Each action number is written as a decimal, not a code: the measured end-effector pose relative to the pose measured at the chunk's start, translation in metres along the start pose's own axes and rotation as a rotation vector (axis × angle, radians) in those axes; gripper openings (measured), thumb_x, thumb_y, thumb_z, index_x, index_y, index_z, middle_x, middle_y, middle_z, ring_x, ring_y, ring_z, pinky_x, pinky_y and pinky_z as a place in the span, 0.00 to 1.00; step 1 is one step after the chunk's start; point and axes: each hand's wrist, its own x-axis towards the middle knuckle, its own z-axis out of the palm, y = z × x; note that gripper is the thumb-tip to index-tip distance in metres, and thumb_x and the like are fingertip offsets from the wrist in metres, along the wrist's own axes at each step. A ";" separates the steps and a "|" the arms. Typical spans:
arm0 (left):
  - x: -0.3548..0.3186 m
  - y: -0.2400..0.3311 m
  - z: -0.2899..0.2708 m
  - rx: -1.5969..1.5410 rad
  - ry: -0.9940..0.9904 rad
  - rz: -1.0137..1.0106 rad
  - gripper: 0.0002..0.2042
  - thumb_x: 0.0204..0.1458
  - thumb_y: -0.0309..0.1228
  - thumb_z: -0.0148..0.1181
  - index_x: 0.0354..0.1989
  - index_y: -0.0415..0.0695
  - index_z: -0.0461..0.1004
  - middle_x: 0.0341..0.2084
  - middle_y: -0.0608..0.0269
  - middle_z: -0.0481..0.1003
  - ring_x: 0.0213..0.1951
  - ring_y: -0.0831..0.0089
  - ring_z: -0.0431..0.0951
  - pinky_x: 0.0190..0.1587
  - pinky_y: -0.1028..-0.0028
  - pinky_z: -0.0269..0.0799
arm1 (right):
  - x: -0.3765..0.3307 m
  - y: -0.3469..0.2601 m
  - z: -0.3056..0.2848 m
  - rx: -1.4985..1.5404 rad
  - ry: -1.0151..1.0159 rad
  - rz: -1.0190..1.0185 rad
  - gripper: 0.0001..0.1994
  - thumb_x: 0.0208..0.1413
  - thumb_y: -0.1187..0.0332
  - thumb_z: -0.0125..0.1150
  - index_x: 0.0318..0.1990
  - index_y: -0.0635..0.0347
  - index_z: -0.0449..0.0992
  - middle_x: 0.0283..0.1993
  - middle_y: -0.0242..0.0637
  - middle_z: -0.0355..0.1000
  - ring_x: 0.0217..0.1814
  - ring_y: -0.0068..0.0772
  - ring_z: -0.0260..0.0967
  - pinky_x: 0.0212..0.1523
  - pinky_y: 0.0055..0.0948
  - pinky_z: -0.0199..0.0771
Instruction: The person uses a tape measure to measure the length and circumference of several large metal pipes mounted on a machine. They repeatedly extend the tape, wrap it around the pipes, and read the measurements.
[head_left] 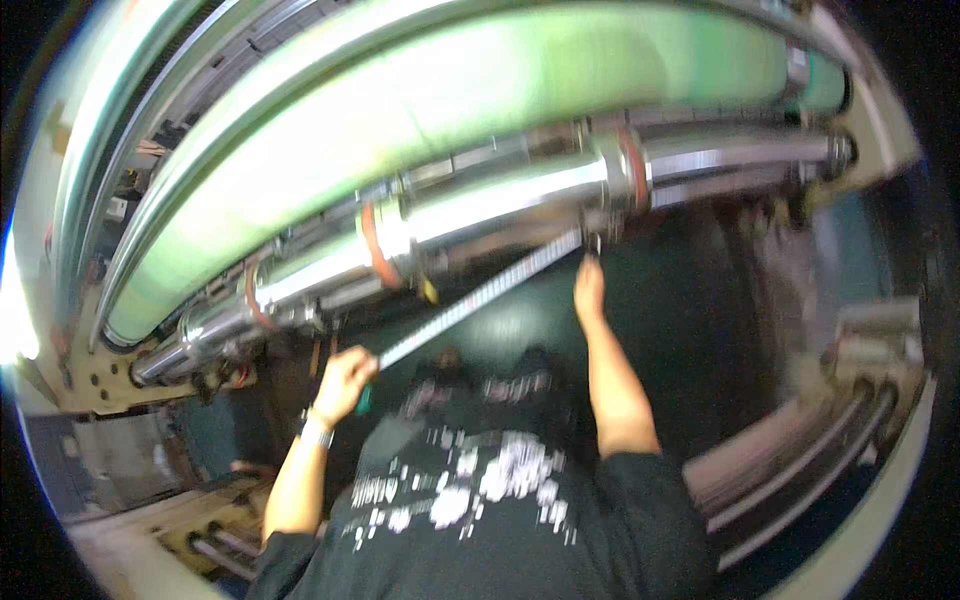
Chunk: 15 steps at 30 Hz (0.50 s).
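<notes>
My left hand (345,380) is closed round a tape measure, with a bit of green casing showing under the fingers. From it the pale, marked tape (480,298) runs out straight, slanting up to the right. Its far end reaches a collar (602,222) on the shiny metal shaft (500,208). Just below that collar is my right hand (590,288), fingers closed on something small and dark beside the tape's end; blur hides what it is.
A wide pale-green roller (430,110) lies beyond the shaft. Reddish-brown rings (378,245) circle the shaft. Machine side frames (875,115) stand at both ends. Rails (800,480) lie at the lower right, and dark floor (680,300) shows below the shaft.
</notes>
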 end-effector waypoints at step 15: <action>0.081 0.000 0.060 0.162 0.035 0.067 0.08 0.45 0.32 0.54 0.23 0.40 0.69 0.22 0.52 0.70 0.28 0.54 0.72 0.30 0.64 0.67 | 0.049 -0.049 -0.062 -0.679 -0.105 -0.275 0.05 0.43 0.70 0.55 0.26 0.63 0.71 0.28 0.43 0.63 0.34 0.46 0.61 0.38 0.40 0.60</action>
